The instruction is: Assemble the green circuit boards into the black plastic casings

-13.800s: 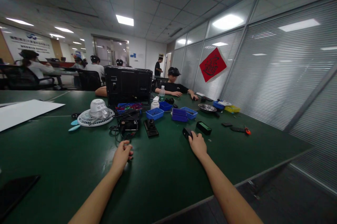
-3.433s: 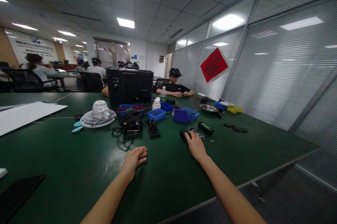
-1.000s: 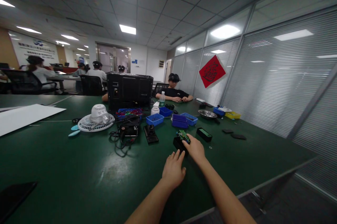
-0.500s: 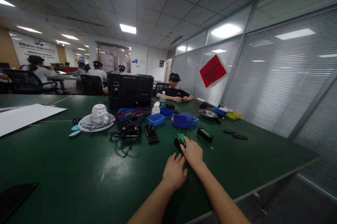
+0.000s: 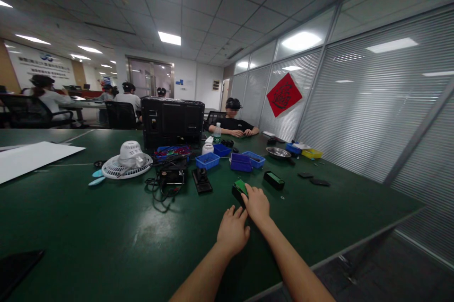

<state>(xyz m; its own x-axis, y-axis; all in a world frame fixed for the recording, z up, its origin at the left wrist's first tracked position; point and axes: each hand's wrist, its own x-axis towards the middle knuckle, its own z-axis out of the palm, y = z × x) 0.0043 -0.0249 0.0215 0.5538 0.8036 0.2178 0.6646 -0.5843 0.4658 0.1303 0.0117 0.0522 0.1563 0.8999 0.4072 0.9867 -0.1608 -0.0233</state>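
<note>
My right hand (image 5: 257,204) lies curled over a small green circuit board (image 5: 241,186), its fingertips pinching the board against a small black case (image 5: 236,193) on the green table (image 5: 106,226). Just to the left and nearer me, my left hand (image 5: 232,229) rests on the table. Its fingers are stretched out toward the near side of the black case, and nothing is in it. Whether they touch the case I cannot tell.
Beyond the hands lie a black block with a green top (image 5: 274,180), a small black stand (image 5: 202,181), a cabled device (image 5: 170,176), blue bins (image 5: 207,161), a white fan (image 5: 127,162) and a big black box (image 5: 172,122). A person (image 5: 232,122) sits across. The table edge runs close on the right.
My left hand came across from the left to sit beside the black case. My right hand lowered the green board, earlier held above the case, down onto it.
</note>
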